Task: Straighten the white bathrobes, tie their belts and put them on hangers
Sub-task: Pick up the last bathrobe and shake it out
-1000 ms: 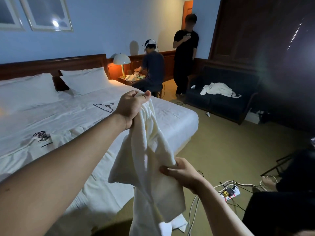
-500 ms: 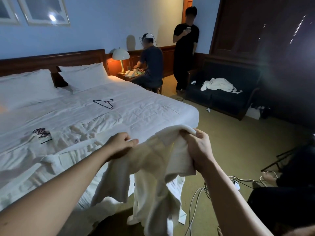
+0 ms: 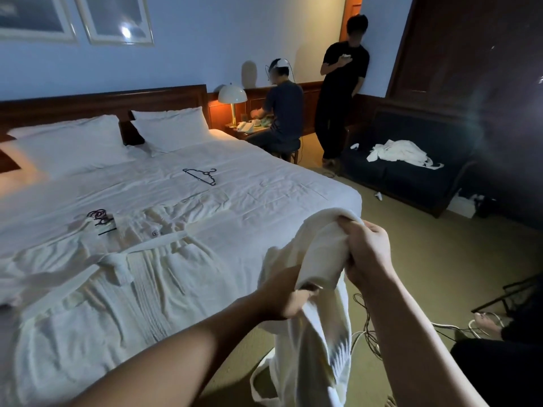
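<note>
Both hands, left (image 3: 282, 292) and right (image 3: 367, 254), grip the robe (image 3: 320, 248); I'm straightening it, next spreading it on the bed (image 3: 264, 186).

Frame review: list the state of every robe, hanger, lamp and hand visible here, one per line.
Held bathrobe: bunched, hanging off the bed edge, gripped by both hands.
Left hand: gripping the robe from below.
Right hand: gripping the robe's upper fold.
Bathrobe on bed: laid flat, belt tied.
Bathrobe on sofa: crumpled, belt loose.
Black hanger: lying empty on the bed.
Bedside lamp: lit.
</note>
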Demonstrator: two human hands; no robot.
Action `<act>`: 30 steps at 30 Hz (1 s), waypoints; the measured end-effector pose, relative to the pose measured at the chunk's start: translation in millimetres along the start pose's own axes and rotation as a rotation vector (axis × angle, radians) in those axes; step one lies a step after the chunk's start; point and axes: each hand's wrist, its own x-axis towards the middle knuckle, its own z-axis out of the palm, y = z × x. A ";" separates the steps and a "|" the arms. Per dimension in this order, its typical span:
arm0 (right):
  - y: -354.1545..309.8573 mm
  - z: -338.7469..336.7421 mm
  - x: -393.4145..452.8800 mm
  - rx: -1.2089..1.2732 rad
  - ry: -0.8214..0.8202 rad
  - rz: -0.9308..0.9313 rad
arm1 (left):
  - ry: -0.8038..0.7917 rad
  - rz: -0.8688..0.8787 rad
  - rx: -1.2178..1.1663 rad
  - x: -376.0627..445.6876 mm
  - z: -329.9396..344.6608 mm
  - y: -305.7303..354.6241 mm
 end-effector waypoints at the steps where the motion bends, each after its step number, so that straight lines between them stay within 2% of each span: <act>1: -3.8 -7.5 1.4 0.008 0.008 -0.024 | 0.110 0.004 0.109 5.6 -2.0 -3.3; 3: -8.4 -26.5 5.3 -0.020 0.047 -0.079 | 0.259 0.047 0.300 13.1 -15.4 -6.7; 4: -10.1 -34.3 4.7 -0.069 0.070 -0.103 | 0.321 0.055 0.322 14.5 -25.5 -5.3; 7: -7.6 -51.0 1.0 -0.367 0.106 -0.200 | 0.540 0.037 0.170 24.3 -52.0 14.2; 9: -10.5 -55.2 -4.2 -0.581 -0.042 -0.188 | 0.674 0.072 0.063 35.9 -67.1 32.4; 11: -13.0 -55.3 -6.5 -0.754 -0.197 -0.167 | 0.775 0.149 0.056 41.5 -83.7 52.1; 13: -16.3 -51.4 -0.4 -0.856 -0.143 -0.282 | 0.743 0.239 0.094 42.1 -98.2 74.4; 14: -19.7 -47.6 1.4 -0.822 -0.131 -0.334 | 0.684 0.283 0.152 42.5 -103.1 82.5; 16: -26.3 -39.4 1.4 -0.722 -0.308 -0.356 | 0.623 0.372 0.209 40.7 -110.6 95.3; 18: -23.0 -26.2 -1.9 -0.638 -0.536 -0.265 | 0.692 0.451 0.165 37.5 -117.7 102.2; 19: -18.7 -17.7 -4.8 -0.625 -0.565 -0.267 | 0.724 0.482 0.130 35.5 -121.0 104.7; 22: -8.0 3.6 -3.6 -0.725 -0.344 -0.453 | 0.761 0.532 0.124 29.4 -131.6 103.0; 24: -11.1 6.6 -3.0 -0.779 -0.248 -0.587 | 0.787 0.475 0.139 22.8 -140.6 89.2; 27: -22.3 0.4 -3.9 -0.802 -0.188 -0.698 | 0.852 0.353 0.076 12.2 -147.1 56.7; 30: -28.5 4.4 -6.2 -0.754 -0.184 -0.737 | 0.845 0.272 -0.054 3.4 -131.5 33.4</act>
